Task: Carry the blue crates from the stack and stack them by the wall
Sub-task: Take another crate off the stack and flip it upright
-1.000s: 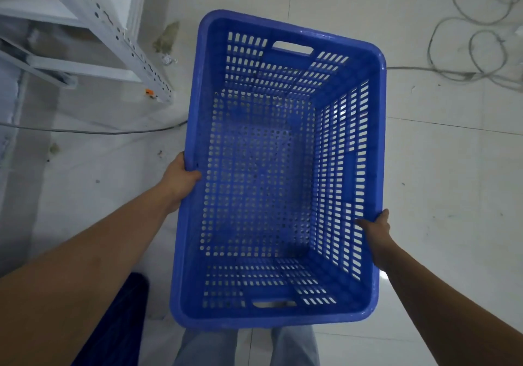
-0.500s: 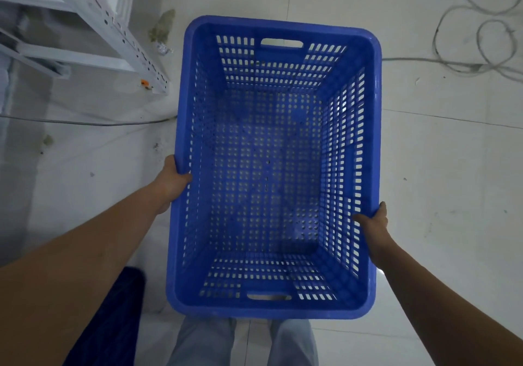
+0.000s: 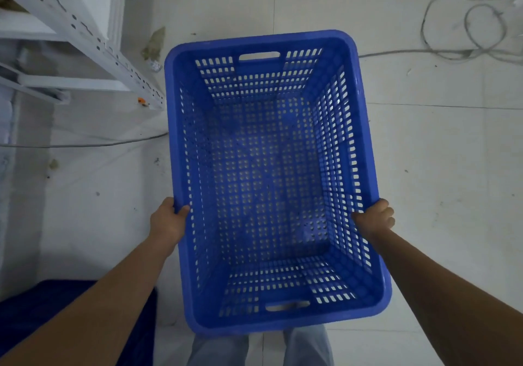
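One blue crate is held between both hands, open side up, above a pale tiled floor. It is empty; the perforated bottom and slotted walls are fully visible. A handle slot shows in the end wall farthest from the hands and another in the end wall nearest the body.

The left hand grasps the rim of the crate's left long side, thumb hooked over the inner edge, the other fingers hidden outside the wall. The right hand grasps the rim of the right long side, fingers curled over the top edge. Both grips sit on the half of the crate nearer the body.

Beyond and outward of the left hand stands a white metal rack with a punched upright; the crate's far left corner is just beside its foot. A thin cable runs along the floor from that side to the crate. Beyond and outward of the right hand, loops of grey cable lie on the tiles, well apart from the crate.

Beneath the left forearm a dark blue object is partly visible; what it is cannot be determined. Grey trouser legs show below the crate's near end.
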`<control>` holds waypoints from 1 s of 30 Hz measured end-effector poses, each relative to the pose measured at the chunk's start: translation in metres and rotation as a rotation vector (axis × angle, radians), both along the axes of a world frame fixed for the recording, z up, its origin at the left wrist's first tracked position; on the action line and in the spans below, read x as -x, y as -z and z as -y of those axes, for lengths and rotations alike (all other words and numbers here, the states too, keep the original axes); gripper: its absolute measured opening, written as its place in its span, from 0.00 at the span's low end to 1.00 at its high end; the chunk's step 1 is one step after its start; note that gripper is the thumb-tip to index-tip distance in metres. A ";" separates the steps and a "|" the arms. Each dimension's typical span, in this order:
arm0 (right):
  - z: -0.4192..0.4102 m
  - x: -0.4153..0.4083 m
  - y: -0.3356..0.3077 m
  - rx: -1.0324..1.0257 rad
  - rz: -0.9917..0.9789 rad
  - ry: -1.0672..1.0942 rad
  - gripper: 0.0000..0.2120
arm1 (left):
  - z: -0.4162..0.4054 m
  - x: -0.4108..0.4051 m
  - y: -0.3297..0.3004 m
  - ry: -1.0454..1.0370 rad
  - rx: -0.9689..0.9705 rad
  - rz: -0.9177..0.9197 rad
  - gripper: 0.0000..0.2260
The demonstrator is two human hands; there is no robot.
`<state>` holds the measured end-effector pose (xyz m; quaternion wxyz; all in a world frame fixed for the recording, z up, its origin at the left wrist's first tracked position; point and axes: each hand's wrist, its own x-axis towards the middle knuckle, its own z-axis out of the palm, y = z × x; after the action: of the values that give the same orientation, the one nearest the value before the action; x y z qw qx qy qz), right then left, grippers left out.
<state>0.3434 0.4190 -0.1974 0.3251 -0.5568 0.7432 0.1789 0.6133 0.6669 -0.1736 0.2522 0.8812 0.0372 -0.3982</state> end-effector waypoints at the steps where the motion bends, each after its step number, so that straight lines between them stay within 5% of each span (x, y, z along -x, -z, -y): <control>1: 0.000 0.000 0.000 0.001 -0.009 -0.024 0.27 | -0.004 0.006 -0.001 -0.009 -0.002 -0.001 0.05; 30: 0.090 -0.055 -0.007 0.043 -0.141 -0.388 0.26 | 0.000 0.121 0.004 -0.432 -0.079 -0.064 0.03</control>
<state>0.3988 0.3289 -0.1905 0.2199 -0.6825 0.6464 0.2607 0.4926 0.6669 -0.1779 0.2955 0.8489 0.2488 -0.3607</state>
